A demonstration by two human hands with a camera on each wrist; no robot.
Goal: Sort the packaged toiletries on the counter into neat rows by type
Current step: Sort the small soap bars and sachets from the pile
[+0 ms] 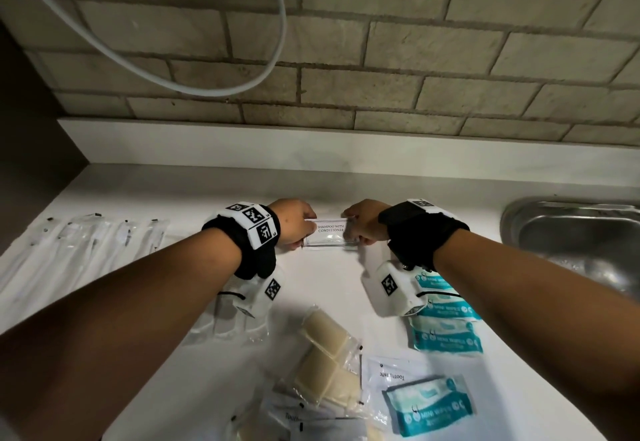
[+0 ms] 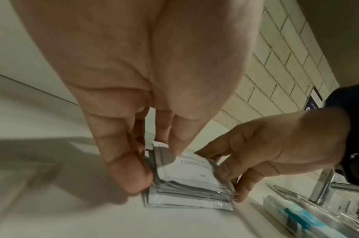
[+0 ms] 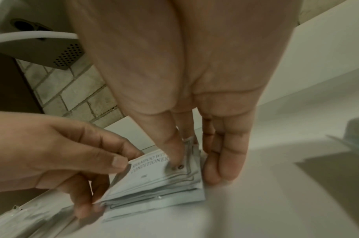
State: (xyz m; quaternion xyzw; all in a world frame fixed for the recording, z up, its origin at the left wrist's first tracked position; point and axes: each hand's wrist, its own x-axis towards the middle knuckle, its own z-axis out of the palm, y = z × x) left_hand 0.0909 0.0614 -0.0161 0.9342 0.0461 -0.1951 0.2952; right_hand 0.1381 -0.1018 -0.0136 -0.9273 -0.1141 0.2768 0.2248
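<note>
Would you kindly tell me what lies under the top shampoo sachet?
Under the white shampoo-with-conditioner sachet lies a stack of similar sachets; only their edges show, labels covered.

The smooth white bench [image 1: 194, 191] has a faint satin sheen. Behind it, the rough beige brick wall [image 1: 381, 60] looks matt and gritty. The white printed shampoo sachets [image 2: 186, 175] are thin glossy film with crimped edges. Teal wipe packs [image 1: 446, 336] are shiny plastic. The brushed steel sink [image 1: 571, 233] gleams dully.

sachet stack [image 1: 330, 233] on counter [image 1: 194, 195], sink [image 1: 571, 233] right
</note>
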